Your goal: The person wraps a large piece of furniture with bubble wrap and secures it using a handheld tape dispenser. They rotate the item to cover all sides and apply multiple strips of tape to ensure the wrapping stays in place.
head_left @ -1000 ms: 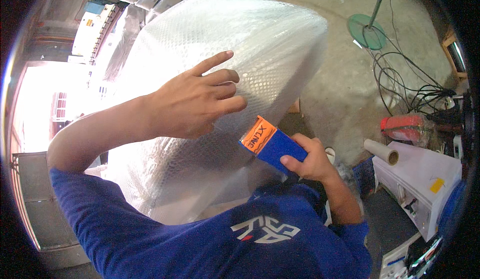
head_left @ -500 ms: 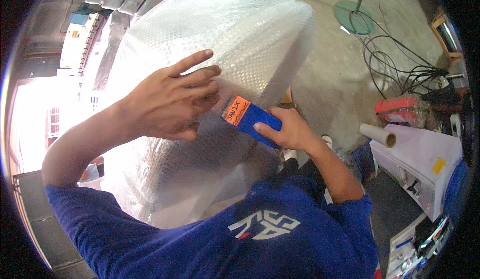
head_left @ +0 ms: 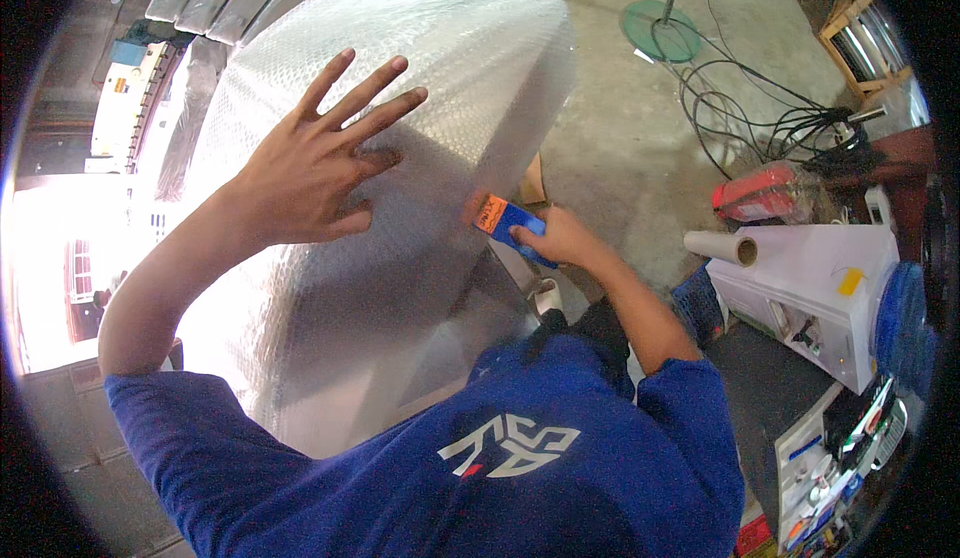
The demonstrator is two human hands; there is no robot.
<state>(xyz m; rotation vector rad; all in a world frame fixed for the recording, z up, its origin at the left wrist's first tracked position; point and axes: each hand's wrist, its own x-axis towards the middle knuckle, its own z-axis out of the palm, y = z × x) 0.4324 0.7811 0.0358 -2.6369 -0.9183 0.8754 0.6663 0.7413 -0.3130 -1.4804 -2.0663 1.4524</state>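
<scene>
Centre of view: large object wrapped in bubble wrap (head_left: 440,88), standing on a concrete floor (head_left: 620,148)
Left hand (head_left: 315,173): fingers spread wide, palm flat against the wrap's upper side
Right hand (head_left: 560,238): closed around a blue tape dispenser (head_left: 510,226) with an orange end, pressed to the wrap's lower right edge
Right side: white cabinet (head_left: 820,288), a roll (head_left: 720,248) lying on it, a tangle of black cables (head_left: 770,123) beyond
</scene>
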